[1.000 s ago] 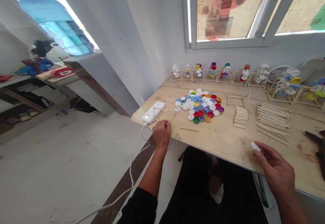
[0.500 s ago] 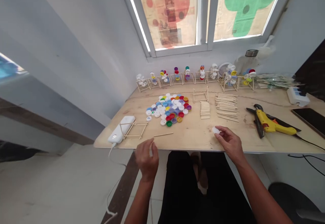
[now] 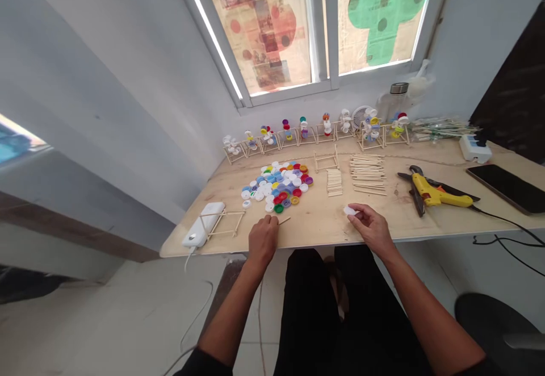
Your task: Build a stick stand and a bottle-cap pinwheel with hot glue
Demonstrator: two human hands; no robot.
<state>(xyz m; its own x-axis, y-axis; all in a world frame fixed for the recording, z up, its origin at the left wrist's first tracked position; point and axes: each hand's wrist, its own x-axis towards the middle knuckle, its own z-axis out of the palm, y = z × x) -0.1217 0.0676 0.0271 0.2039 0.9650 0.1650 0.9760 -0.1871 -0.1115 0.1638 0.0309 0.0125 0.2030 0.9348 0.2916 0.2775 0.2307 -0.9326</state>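
Observation:
My left hand [image 3: 263, 238] is closed over a thin wooden stick [image 3: 284, 220] at the table's front, its right end poking out past the fingers. Between the fingertips of my right hand [image 3: 371, 229] is a white cap [image 3: 350, 211], just above the tabletop. Beyond my left hand lies a pile of colourful bottle caps [image 3: 276, 186]. A stick frame [image 3: 222, 224] rests partly over a white power bank [image 3: 203, 226] on the left. Short sticks [image 3: 334, 182] and longer sticks [image 3: 368, 173] lie in stacks behind my right hand.
Stick frames with caps [image 3: 287, 133] line the wall side. One bare frame [image 3: 326, 160] stands behind the short sticks. On the right are a yellow glue gun [image 3: 436, 192], a black phone [image 3: 508, 188], a white power adapter [image 3: 476, 148] and bagged sticks [image 3: 443, 128].
My left hand has come forward onto the table and closed over the stick, which was lying free. My right hand still holds the white cap. The camera view has shifted.

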